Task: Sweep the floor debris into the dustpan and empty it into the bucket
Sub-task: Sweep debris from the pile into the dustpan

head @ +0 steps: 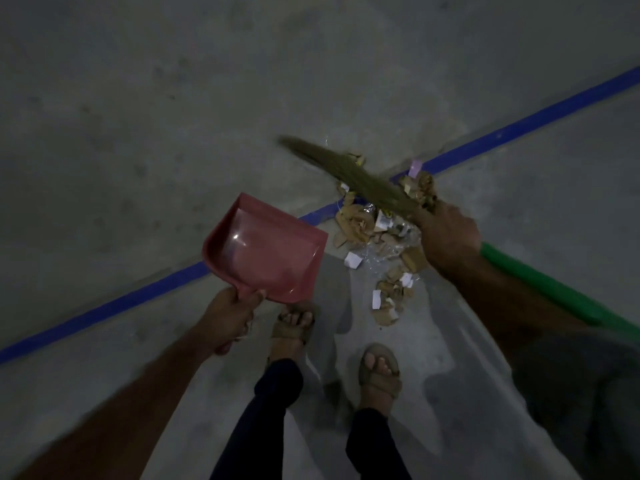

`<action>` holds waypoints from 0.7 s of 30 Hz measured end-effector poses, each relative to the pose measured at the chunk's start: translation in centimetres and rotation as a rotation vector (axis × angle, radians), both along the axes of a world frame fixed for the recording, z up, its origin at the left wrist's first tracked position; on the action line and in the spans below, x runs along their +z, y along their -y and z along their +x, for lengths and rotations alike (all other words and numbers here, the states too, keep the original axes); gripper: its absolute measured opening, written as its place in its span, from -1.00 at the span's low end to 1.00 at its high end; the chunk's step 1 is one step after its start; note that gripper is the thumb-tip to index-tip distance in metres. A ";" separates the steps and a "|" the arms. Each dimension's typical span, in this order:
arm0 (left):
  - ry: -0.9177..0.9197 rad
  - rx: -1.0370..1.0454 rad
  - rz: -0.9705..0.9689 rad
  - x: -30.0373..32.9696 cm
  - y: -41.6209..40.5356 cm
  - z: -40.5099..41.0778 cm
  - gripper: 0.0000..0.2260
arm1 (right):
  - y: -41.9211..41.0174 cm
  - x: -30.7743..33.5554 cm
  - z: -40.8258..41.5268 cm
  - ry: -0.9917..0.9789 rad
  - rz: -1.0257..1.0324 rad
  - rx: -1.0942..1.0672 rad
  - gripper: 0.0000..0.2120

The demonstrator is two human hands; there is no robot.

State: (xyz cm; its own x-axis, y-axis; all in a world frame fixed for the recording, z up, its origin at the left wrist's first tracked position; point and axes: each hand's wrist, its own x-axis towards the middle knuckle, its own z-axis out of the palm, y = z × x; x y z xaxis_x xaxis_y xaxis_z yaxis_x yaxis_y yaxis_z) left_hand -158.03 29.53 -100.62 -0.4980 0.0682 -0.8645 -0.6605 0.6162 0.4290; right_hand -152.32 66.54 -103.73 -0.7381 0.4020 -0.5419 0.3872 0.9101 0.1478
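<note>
From the head camera, the left hand (230, 315) grips the handle of a red dustpan (266, 251), which is tilted and has nothing in it. The right hand (446, 237) holds a broom (360, 178) with a green handle, its bristles lying over the debris (377, 237). This pile of cardboard and paper scraps lies on the grey floor (138, 116), partly covering a blue line (519, 123). Two sandalled feet (379, 370) stand just below the pile.
</note>
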 end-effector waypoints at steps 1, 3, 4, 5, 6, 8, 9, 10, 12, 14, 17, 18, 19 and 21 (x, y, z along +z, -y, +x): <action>-0.004 -0.014 0.004 0.1 0.0 -0.8 -0.72 | 0.2 0.8 2.3 0.029 -0.012 -0.011 -0.56; -0.007 -0.046 -0.025 0.7 0.0 -2.2 -0.75 | 1.0 3.6 8.0 0.054 -0.095 -0.082 -0.46; -0.009 -0.068 -0.047 1.1 -0.2 -2.9 -0.77 | 1.6 5.1 10.8 0.040 -0.137 -0.147 -0.43; -0.008 -0.104 -0.062 1.1 -0.1 -3.4 -0.78 | 2.5 6.6 13.5 0.018 -0.159 -0.221 -0.42; -0.009 -0.147 -0.072 1.2 -0.1 -4.0 -0.77 | 3.3 7.9 15.7 0.010 -0.164 -0.277 -0.42; -0.015 -0.225 -0.061 1.1 0.3 -5.2 -0.75 | 5.0 9.9 18.6 0.043 -0.169 -0.349 -0.42; -0.008 -0.248 -0.056 0.9 0.5 -5.6 -0.74 | 5.6 10.6 19.5 0.043 -0.187 -0.395 -0.42; -0.005 -0.264 -0.053 0.7 0.6 -6.0 -0.73 | 6.3 11.2 20.0 0.031 -0.208 -0.443 -0.40; 0.011 -0.308 -0.061 0.5 0.6 -6.6 -0.74 | 7.5 11.5 20.3 -0.021 -0.242 -0.518 -0.36; 0.022 -0.368 -0.057 0.4 0.7 -7.2 -0.81 | 8.4 11.0 20.2 -0.093 -0.284 -0.581 -0.34; 0.061 -0.456 -0.031 -0.5 0.7 -8.0 -0.84 | 9.0 9.4 20.5 -0.182 -0.319 -0.650 -0.33; 0.067 -0.474 -0.044 -1.1 0.7 -8.3 -0.83 | 9.1 8.8 20.7 -0.204 -0.328 -0.662 -0.34; 0.078 -0.492 -0.062 -1.9 0.5 -8.5 -0.85 | 9.1 8.3 21.1 -0.223 -0.333 -0.671 -0.35; 0.090 -0.545 -0.086 -3.5 -0.1 -8.6 -0.88 | 9.0 7.3 22.0 -0.258 -0.330 -0.712 -0.37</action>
